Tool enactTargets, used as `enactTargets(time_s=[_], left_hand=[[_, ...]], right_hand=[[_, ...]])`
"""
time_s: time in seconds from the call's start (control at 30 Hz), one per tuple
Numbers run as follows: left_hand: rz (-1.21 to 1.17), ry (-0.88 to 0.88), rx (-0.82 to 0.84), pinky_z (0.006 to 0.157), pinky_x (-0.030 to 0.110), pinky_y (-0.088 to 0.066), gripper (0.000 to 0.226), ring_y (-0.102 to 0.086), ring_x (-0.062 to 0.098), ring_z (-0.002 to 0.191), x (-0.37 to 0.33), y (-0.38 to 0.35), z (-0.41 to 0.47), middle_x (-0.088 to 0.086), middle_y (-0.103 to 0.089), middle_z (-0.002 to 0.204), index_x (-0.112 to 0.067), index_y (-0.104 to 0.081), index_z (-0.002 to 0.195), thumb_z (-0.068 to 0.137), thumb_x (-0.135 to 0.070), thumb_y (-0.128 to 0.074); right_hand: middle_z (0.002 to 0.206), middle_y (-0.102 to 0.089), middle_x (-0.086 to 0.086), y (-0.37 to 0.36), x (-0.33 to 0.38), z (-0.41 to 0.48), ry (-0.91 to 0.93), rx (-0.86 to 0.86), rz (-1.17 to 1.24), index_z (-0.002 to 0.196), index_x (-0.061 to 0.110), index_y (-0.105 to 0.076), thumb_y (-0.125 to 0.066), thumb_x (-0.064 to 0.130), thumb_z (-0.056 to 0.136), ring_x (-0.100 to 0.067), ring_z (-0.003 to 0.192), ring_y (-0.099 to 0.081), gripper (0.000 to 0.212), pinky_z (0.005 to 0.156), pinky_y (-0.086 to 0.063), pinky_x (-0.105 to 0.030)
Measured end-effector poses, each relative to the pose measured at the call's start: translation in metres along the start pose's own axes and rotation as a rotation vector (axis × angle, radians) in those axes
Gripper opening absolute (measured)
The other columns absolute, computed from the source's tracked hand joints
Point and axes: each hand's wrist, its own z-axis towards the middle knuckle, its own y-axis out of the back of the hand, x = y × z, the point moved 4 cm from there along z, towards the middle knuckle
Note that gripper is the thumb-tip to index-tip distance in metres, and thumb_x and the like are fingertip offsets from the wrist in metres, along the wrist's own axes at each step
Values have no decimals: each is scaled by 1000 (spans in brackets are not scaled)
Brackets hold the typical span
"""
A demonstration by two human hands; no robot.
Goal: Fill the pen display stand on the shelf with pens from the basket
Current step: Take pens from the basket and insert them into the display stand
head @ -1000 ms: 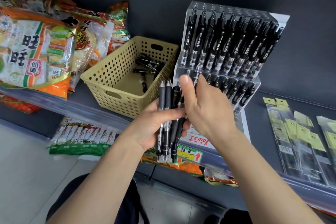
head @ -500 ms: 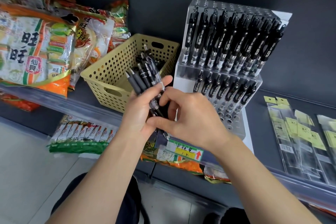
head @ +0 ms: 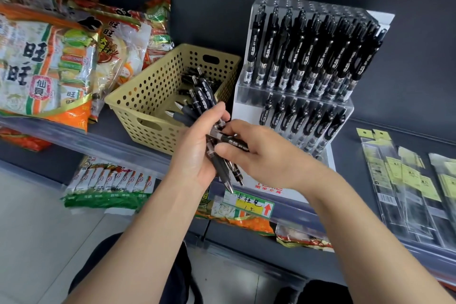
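My left hand (head: 197, 153) grips a bundle of several black pens (head: 202, 99), tilted, tips pointing up-left and down-right, in front of the shelf edge. My right hand (head: 261, 153) pinches one black pen (head: 233, 142) out of that bundle between thumb and fingers. The clear pen display stand (head: 249, 91) stands on the shelf to the right; its upper tier is packed with black pens, its lower tier holds a row of them, and open holes show at its front. The yellow perforated basket (head: 153, 96) sits left of the stand with a few pens in it.
Snack bags (head: 47, 66) lie on the shelf left of the basket. Flat packets with yellow labels (head: 404, 180) lie on the shelf at the right. A price tag (head: 249, 203) is on the shelf edge; more snack packs (head: 108, 185) sit on the shelf below.
The bundle in my left hand has tilted from upright to slanting toward the basket. My right hand has come down from the stand to the bundle and now pinches one pen.
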Motion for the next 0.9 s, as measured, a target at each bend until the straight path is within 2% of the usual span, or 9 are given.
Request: enactTargets(time_s=[0.07, 0.17, 0.23, 0.37, 0.47, 0.53, 0.6, 0.67, 0.9], left_hand=[[-17, 3, -18, 55, 24, -54, 30, -59, 11, 55, 1, -3, -1, -1, -59, 64, -12, -64, 71, 56, -36, -74], [18, 3, -37, 62, 28, -56, 50, -60, 13, 62, 2, -2, 1, 0, -56, 70, -12, -63, 84, 49, -44, -76], [96, 18, -40, 67, 34, -53, 58, -58, 17, 66, 3, -1, 2, 3, -58, 74, -12, -63, 82, 42, -52, -78], [148, 74, 51, 41, 23, -40, 58, -48, 11, 50, 8, -1, 2, 4, -57, 79, -19, -71, 65, 28, -63, -82], [99, 113, 182, 37, 20, -37, 73, -43, 7, 42, 11, -3, 2, 1, -52, 71, -18, -72, 81, 22, -58, -89], [64, 154, 266, 36, 18, -35, 81, -41, 6, 41, 13, -5, 0, -2, -50, 65, -13, -65, 89, 23, -52, -92], [29, 179, 355, 36, 17, -34, 80, -40, 5, 40, 13, -7, -2, -4, -48, 61, -13, -62, 92, 27, -50, -92], [5, 167, 403, 36, 18, -35, 89, -41, 6, 40, 10, -7, -2, -4, -48, 61, -15, -60, 109, 34, -54, -89], [84, 182, 514, 38, 18, -30, 102, -30, 6, 39, 15, -10, -8, 0, -42, 62, -13, -61, 122, 47, -81, -62]], right_hand=[[56, -40, 16, 3, -1, -2, -50, 0, 78, 106, 9, -51, -48, 42, 91, 6, 50, -48, 36, 51, -33, -14], [50, -42, 13, 3, -1, -4, -133, -10, 116, 98, 7, -49, -43, 38, 96, 5, 46, -46, 31, 48, -33, -13], [57, -49, 11, 4, -1, -4, -170, -28, 138, 96, 8, -52, -43, 38, 97, 4, 46, -46, 32, 48, -31, -13], [63, -62, 9, 13, -1, -6, -217, -14, 258, 96, 9, -54, -46, 40, 95, 6, 44, -50, 32, 46, -33, -7], [60, -64, 9, 22, -2, -11, -225, -7, 448, 96, 3, -54, -56, 27, 92, 3, 39, -50, 24, 42, -33, -4], [72, -66, 1, 34, -9, -12, -201, -72, 560, 94, -1, -60, -69, 20, 81, 0, 44, -50, 26, 40, -33, -8], [67, -64, -4, 46, -22, -14, -197, -135, 623, 87, 5, -67, -76, 22, 67, -9, 49, -49, 28, 35, -30, -15], [60, -61, -6, 56, -34, -19, -216, -153, 668, 81, 11, -72, -78, 25, 60, -13, 48, -46, 26, 34, -27, -17], [51, -58, -3, 75, -52, -35, -179, 12, 762, 80, 12, -76, -88, 34, 49, -6, 40, -43, 40, 33, -28, -14]])
